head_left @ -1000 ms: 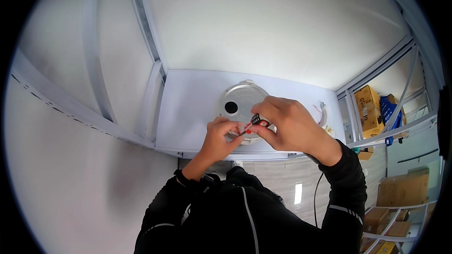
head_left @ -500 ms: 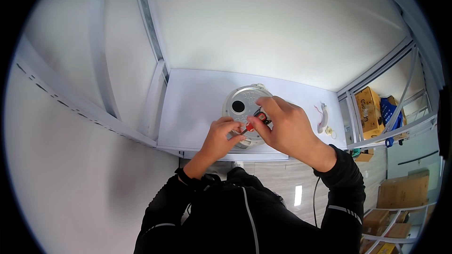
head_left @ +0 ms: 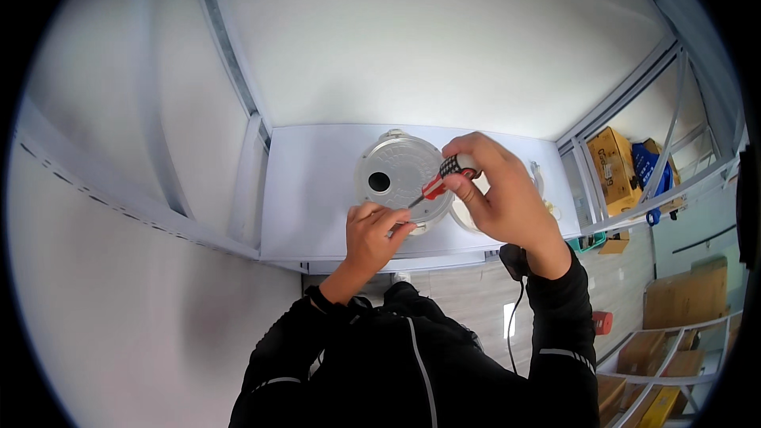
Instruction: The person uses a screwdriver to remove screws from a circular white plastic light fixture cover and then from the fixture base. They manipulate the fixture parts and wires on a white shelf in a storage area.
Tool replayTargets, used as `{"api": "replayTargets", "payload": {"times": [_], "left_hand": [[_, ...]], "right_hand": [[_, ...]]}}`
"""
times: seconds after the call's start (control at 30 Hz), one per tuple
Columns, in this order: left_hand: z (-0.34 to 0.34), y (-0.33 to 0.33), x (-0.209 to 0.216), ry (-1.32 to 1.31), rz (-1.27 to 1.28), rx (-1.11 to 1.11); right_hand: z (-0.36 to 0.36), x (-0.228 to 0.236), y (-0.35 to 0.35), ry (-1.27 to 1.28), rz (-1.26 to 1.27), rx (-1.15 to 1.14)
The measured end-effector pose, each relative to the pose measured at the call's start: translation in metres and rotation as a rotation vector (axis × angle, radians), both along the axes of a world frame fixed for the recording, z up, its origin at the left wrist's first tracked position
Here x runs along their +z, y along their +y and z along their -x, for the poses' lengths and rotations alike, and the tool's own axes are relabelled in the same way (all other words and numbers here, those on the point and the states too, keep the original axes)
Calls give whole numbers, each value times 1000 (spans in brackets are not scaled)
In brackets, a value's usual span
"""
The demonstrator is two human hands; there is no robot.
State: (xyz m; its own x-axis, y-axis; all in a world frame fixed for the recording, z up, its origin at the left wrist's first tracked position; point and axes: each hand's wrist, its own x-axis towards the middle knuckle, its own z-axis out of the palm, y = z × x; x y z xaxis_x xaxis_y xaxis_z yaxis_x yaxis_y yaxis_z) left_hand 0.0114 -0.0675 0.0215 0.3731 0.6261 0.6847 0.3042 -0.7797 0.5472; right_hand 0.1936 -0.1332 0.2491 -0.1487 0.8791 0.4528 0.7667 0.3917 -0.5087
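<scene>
Holding a red-and-black-handled screwdriver (head_left: 434, 188) in the right grip (head_left: 507, 200), slanted perhaps to bring its thin shaft beside the left grip (head_left: 371, 236), curled narrow, impossible to tell around what; poised over a round, silvery metal base (head_left: 403, 157), black-spotted, on the table (head_left: 313, 182).

One left hand (head_left: 374, 236) and one right hand (head_left: 511, 202) are counted, two total. One red-and-black screwdriver (head_left: 433, 188) is held. One round metal-topped unit (head_left: 408, 165) is logged, with one black circle (head_left: 379, 181) borne on its top. One tabletop (head_left: 305, 182) is listed. One white round part (head_left: 464, 216) is tallied, partly covered. Reflective stripes (head_left: 567, 357): two seen, one per sleeve. One red cylinder (head_left: 602, 322) and one blue package (head_left: 648, 165) are noted. Cardboard boxes (head_left: 688, 293): several, overlapped, so the exact number can't be told.
</scene>
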Motion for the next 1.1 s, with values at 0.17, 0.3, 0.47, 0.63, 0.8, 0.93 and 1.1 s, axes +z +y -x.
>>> {"api": "replayTargets", "payload": {"times": [0.17,0.3,0.47,0.63,0.8,0.93,1.1], "left_hand": [[2,-6,28,93,20,-15],[-10,-7,39,151,59,-34],[-32,-6,45,248,116,15],[-45,-3,58,399,333,29],[-48,9,69,544,505,7],[-50,9,51,503,300,44],[-53,0,36,226,209,108]], "right_hand": [[-10,13,-19,76,-6,-131],[-20,3,-32,181,-95,-160],[-37,-15,-42,211,-101,-111],[-60,-37,-54,274,-71,-100],[-79,-58,-52,316,-184,-76],[-94,-68,-51,314,-124,-28],[-110,-78,-50,300,-165,58]]}}
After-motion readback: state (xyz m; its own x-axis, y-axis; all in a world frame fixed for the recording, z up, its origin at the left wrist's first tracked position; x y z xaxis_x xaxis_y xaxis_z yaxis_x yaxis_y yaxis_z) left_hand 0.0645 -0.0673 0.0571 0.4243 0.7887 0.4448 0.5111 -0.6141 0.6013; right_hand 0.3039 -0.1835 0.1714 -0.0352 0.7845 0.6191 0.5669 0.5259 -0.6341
